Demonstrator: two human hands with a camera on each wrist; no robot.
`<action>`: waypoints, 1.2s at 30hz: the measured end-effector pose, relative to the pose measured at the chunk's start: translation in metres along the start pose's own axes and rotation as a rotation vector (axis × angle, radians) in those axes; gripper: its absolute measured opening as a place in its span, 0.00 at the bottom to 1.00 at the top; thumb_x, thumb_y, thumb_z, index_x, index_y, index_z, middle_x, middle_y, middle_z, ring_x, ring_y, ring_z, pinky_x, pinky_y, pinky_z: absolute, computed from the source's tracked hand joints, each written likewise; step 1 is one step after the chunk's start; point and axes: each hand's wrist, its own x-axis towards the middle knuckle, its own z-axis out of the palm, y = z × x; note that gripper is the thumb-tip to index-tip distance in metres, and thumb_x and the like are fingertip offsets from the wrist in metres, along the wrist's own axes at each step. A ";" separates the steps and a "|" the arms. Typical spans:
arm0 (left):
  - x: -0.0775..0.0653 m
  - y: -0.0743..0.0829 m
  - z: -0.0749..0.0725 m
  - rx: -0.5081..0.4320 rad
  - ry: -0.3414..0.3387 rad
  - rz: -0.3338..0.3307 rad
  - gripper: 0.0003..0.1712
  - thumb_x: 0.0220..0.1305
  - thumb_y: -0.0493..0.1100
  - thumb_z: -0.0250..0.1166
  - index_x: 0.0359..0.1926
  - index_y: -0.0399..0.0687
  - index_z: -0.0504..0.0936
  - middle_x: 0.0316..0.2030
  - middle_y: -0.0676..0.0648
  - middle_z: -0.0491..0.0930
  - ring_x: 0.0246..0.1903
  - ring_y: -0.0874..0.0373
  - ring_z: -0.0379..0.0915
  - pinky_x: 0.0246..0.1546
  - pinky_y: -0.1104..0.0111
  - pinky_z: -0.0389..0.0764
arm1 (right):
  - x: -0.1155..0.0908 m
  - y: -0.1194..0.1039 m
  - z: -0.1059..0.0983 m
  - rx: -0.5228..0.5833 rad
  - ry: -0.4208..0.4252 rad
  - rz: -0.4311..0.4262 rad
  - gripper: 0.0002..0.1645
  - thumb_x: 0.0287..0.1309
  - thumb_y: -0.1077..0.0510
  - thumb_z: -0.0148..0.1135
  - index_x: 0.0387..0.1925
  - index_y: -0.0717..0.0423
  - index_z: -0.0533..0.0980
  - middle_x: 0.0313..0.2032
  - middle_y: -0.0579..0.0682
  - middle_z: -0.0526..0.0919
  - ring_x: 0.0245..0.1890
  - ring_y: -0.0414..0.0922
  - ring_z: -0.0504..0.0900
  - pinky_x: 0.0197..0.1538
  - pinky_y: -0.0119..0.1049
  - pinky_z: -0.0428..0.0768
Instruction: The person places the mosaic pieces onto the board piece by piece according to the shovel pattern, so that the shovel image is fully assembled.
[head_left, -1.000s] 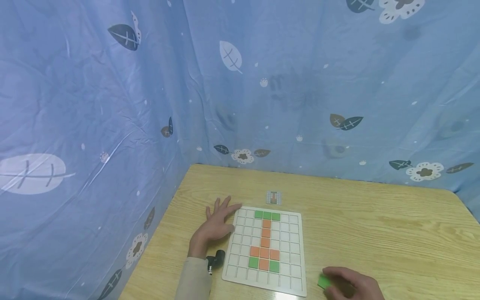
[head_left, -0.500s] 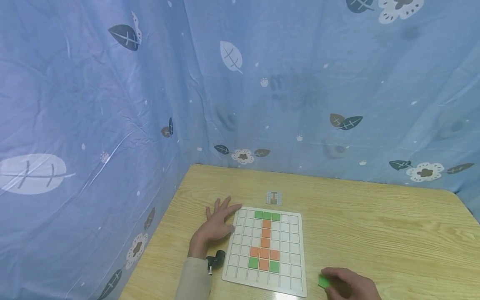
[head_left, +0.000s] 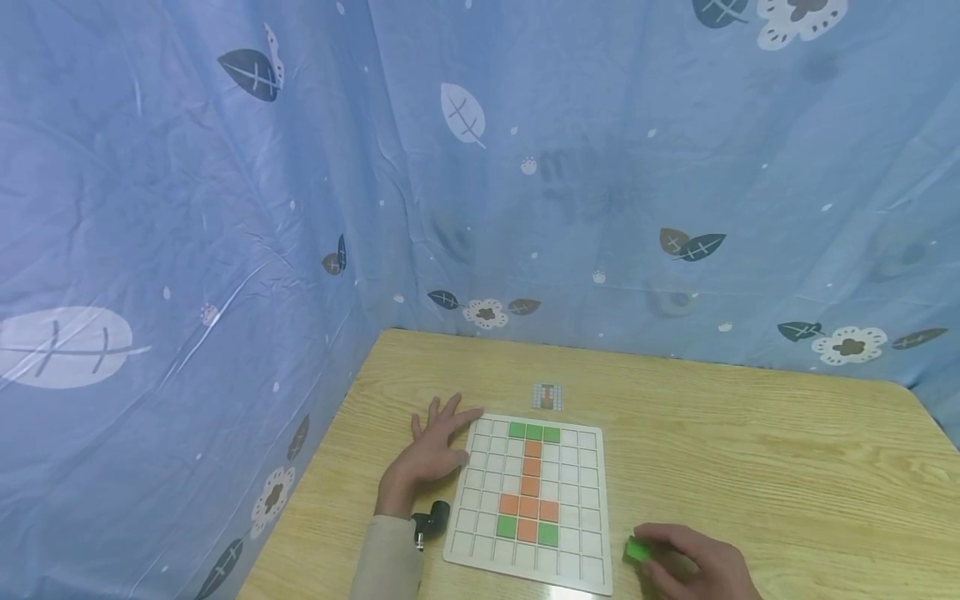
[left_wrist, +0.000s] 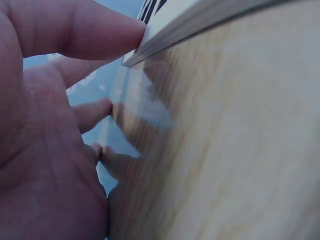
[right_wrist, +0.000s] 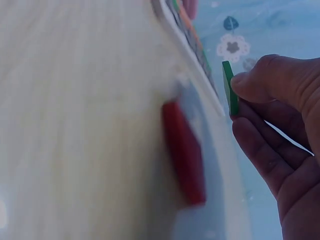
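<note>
My right hand [head_left: 697, 560] pinches a small green square tile [head_left: 637, 549] between thumb and fingers, just right of the grid board's lower right side. In the right wrist view the tile [right_wrist: 230, 87] stands edge-on, raised off the table. My left hand [head_left: 429, 454] lies at the board's left side with its fingers spread. Its thumb [left_wrist: 107, 32] touches the board's edge, and the forefinger reaches the top left corner. The white grid board [head_left: 480, 542] bears several orange tiles [head_left: 528, 507] in a column with a wider lower row, plus green tiles [head_left: 534, 432] at top and bottom.
A small card [head_left: 547, 397] with a grid picture lies behind the board. A blurred red piece [right_wrist: 182, 152] is near my right hand in the right wrist view. Blue curtains [head_left: 600, 167] rise beyond the wooden table's back and left edges [head_left: 750, 433].
My right hand has shifted slightly left and away from me, carrying the green tile, which has turned and come nearer the board. The left hand and the board's tiles look unchanged.
</note>
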 end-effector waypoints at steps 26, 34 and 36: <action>0.001 -0.002 -0.001 0.016 0.002 0.003 0.49 0.54 0.33 0.63 0.81 0.56 0.73 0.89 0.39 0.47 0.88 0.32 0.23 0.80 0.29 0.18 | 0.045 -0.053 0.049 0.296 -0.263 -0.050 0.27 0.53 0.71 0.78 0.51 0.45 0.88 0.45 0.34 0.92 0.41 0.35 0.87 0.51 0.23 0.84; 0.001 -0.002 -0.001 0.013 0.000 0.004 0.49 0.54 0.34 0.63 0.81 0.56 0.73 0.89 0.39 0.47 0.88 0.32 0.23 0.80 0.29 0.17 | 0.048 -0.059 0.067 0.415 -0.324 -0.112 0.19 0.61 0.68 0.75 0.52 0.50 0.87 0.46 0.38 0.92 0.44 0.37 0.90 0.51 0.28 0.86; 0.001 -0.002 -0.001 0.010 -0.002 0.006 0.49 0.54 0.34 0.63 0.81 0.56 0.73 0.89 0.39 0.47 0.88 0.32 0.23 0.80 0.29 0.17 | 0.048 -0.058 0.072 0.418 -0.299 -0.171 0.21 0.59 0.70 0.74 0.52 0.51 0.87 0.46 0.40 0.92 0.43 0.37 0.90 0.52 0.25 0.85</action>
